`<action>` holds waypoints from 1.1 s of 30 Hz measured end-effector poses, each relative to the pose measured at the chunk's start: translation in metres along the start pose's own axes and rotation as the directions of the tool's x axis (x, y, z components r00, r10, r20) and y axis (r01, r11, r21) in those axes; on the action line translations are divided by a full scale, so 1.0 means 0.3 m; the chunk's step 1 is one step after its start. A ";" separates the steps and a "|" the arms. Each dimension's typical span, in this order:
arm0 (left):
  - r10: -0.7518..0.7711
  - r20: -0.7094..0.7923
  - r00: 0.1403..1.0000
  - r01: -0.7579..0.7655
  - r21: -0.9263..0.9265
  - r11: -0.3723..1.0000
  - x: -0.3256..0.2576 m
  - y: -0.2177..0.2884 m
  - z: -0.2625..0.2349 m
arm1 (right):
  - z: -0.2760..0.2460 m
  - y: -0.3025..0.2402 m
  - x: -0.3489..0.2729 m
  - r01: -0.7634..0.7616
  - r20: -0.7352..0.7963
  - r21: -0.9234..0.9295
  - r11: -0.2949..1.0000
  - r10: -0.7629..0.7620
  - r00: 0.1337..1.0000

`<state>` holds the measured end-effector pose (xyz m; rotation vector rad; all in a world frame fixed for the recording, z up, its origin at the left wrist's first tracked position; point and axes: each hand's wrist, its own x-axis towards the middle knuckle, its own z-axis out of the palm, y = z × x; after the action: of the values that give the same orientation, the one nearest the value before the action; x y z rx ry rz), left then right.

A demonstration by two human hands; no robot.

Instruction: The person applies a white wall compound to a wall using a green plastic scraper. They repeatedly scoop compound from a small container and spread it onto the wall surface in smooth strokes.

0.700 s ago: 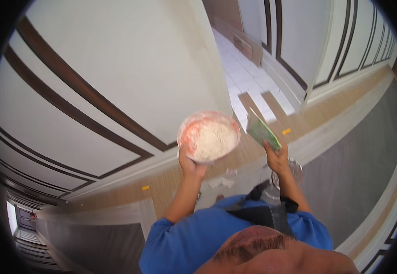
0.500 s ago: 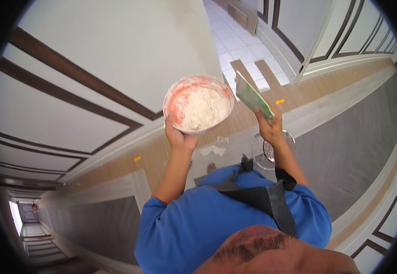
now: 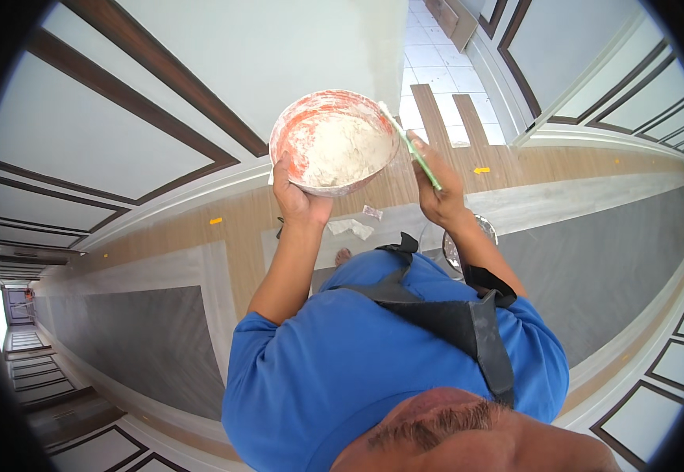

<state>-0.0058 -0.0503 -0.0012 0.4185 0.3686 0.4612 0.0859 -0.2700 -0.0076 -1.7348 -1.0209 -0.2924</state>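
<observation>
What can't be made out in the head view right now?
- Left hand: its fingers are hidden under the bowl.
- Scraper: its handle is hidden inside the right hand, and the blade is seen edge-on, so its width is unclear.
- Metal container on the floor: mostly hidden by the right forearm.
- Scraps on the floor: too small to identify.

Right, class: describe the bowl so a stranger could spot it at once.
Start at the white wall with dark brown trim. Before it, the left hand holds up a round orange bowl of pale paste. Unlike the thin green-handled scraper in the right hand, it is wide and smeared white.
</observation>
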 end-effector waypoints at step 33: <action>0.039 0.121 0.992 -0.066 0.232 0.970 0.133 -0.068 -0.326 | -0.025 0.008 0.201 0.233 0.656 -0.655 0.718 0.388 0.647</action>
<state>-0.0075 -0.0177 -0.1038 0.6845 0.3011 0.4441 0.1263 -0.2472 0.0317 -2.7369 -1.5570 0.2122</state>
